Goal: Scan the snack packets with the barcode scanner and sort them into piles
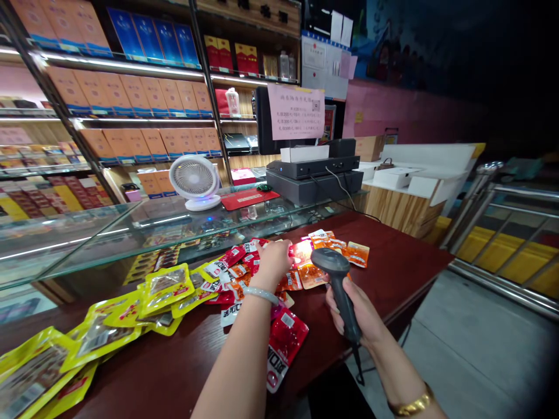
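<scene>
My right hand [356, 305] is wrapped around the handle of a dark barcode scanner [332, 262], and its cord hangs down below. Bright light from the scanner falls on a small snack packet [302, 251] just left of its head. My left hand [276, 259] reaches over the pile, its fingers closed at the edge of that lit packet. Orange packets [357, 254] lie on the far side of the pile. Red packets [233, 256] lie left of my left hand, and one red packet [286, 343] sits nearer me. Yellow packets [168, 285] are spread along the left.
The packets rest on a dark red wooden table [393, 244]. Behind it runs a glass counter [144, 230] with a white fan [195, 180], a red mat [248, 199] and a cash drawer [312, 180]. A metal railing [506, 233] stands at the right.
</scene>
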`<state>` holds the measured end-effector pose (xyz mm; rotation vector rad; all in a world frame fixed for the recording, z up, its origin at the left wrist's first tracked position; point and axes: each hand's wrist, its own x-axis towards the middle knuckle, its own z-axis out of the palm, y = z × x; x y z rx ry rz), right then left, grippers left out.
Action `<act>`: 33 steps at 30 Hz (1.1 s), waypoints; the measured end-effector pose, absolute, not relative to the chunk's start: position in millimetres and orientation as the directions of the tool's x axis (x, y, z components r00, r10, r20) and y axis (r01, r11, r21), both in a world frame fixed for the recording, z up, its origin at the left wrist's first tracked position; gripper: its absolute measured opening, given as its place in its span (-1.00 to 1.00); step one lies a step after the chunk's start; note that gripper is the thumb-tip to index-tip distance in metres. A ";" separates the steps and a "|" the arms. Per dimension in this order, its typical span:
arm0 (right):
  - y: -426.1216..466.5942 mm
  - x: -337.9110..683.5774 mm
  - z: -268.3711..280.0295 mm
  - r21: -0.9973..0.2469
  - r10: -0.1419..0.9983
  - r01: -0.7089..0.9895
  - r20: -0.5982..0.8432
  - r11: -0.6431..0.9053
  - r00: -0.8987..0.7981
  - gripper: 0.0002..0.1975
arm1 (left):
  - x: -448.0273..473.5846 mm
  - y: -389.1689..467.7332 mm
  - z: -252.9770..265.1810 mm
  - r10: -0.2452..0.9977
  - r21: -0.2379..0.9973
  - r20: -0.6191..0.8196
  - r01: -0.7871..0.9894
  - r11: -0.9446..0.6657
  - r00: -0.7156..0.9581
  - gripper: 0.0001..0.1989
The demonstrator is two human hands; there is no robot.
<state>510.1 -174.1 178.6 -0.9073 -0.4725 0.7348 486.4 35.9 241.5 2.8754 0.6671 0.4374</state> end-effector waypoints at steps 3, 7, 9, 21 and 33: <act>-174.3 510.4 178.3 -0.833 0.733 -0.357 0.083 0.424 0.675 -0.61 | 485.3 38.2 242.1 0.457 0.215 0.218 0.414 -0.884 0.863 -0.76; -174.7 511.2 175.1 -0.837 0.742 -0.370 0.064 0.404 0.668 -0.58 | 485.0 40.2 243.6 0.453 0.240 0.196 0.405 -0.882 0.870 -0.72; -174.6 511.7 174.2 -0.834 0.749 -0.382 0.056 0.398 0.660 -0.57 | 489.5 36.7 240.5 0.452 0.308 0.216 0.379 -0.873 0.865 -0.67; -174.2 513.4 173.3 -0.823 0.748 -0.385 0.071 0.417 0.660 -0.64 | 502.9 5.2 216.4 0.248 0.291 0.001 0.237 -0.927 0.969 -0.02; -172.1 516.5 169.7 -0.816 0.748 -0.365 0.120 0.449 0.653 -0.61 | 509.2 -12.7 197.6 0.205 0.065 -0.067 0.209 -0.976 0.976 -0.32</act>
